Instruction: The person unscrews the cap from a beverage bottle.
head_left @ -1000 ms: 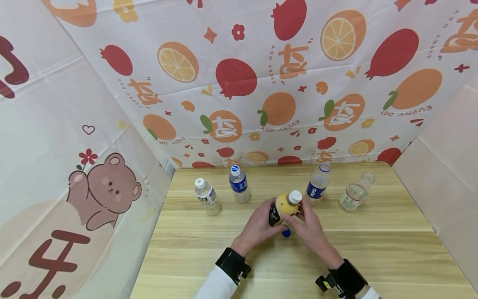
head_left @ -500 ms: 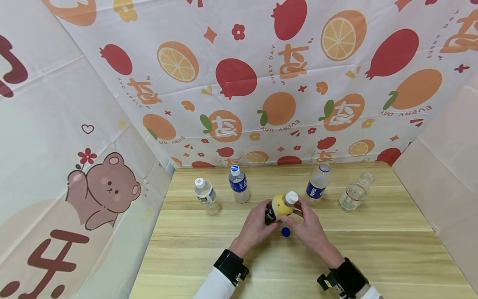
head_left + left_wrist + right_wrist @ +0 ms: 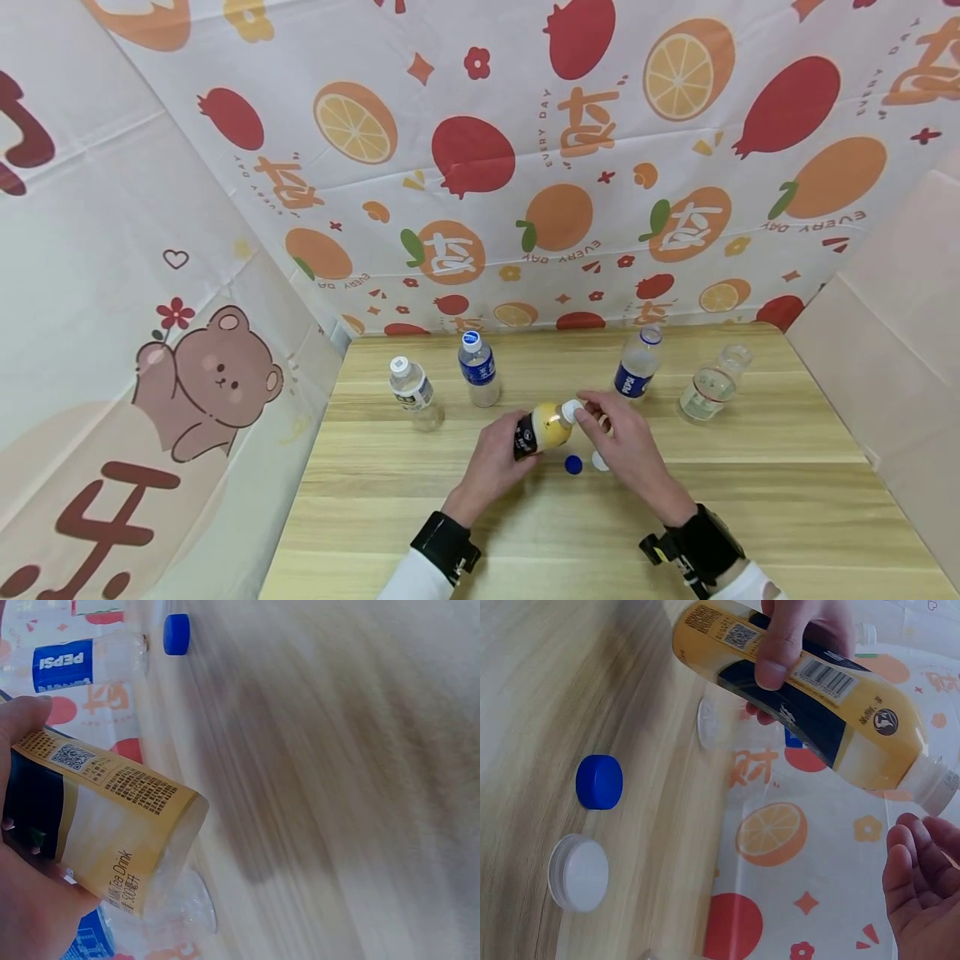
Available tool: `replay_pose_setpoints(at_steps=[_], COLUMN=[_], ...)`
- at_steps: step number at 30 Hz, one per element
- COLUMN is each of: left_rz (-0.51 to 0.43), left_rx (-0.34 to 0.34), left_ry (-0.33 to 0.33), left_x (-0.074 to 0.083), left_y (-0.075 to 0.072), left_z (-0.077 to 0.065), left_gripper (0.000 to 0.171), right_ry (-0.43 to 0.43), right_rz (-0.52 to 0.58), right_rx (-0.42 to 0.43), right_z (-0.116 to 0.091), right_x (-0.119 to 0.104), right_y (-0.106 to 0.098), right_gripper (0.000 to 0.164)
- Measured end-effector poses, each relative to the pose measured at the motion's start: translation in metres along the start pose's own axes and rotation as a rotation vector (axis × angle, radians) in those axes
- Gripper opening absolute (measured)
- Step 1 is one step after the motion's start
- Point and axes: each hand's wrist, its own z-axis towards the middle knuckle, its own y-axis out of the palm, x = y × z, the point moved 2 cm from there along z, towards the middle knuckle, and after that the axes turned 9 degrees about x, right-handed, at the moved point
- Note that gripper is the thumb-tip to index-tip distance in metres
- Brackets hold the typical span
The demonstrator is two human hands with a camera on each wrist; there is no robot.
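Observation:
Tilted on its side above the table, a yellow milk tea bottle (image 3: 547,427) with a black label band and white cap (image 3: 572,410) is gripped round its body by my left hand (image 3: 495,458). Its neck points right. My right hand (image 3: 622,433) is at the cap, fingers loosely bent; in the right wrist view the fingertips (image 3: 909,820) lie just beside the cap, not wrapped round it. Below on the table are a loose blue cap (image 3: 573,464) and a loose white cap (image 3: 585,875), the latter partly hidden by my right hand in the head view.
Behind to the left stand a white-capped clear bottle (image 3: 416,396) and a blue-labelled bottle (image 3: 478,371). Back right are an uncapped Pepsi bottle (image 3: 637,367) and a glass jar (image 3: 712,385) with clear liquid. A fruit-patterned cloth (image 3: 480,167) hangs behind the wooden table (image 3: 375,517).
The milk tea bottle has tipped further over and moved left with my left hand. My right hand has left its body for the cap, and the loose white cap has come into view.

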Motion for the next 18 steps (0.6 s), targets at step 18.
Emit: replay_pose_setpoints(at_steps=[18], left_rz=[0.017], left_rx=[-0.103], left_ry=[-0.001], left_x=[-0.004], left_y=[0.002], left_z=[-0.014], left_gripper=[0.064], right_ry=[-0.030], right_rz=[-0.062], right_rx=[-0.008], right_z=[0.002], right_x=[-0.005], right_y=[0.012], right_gripper=[0.019])
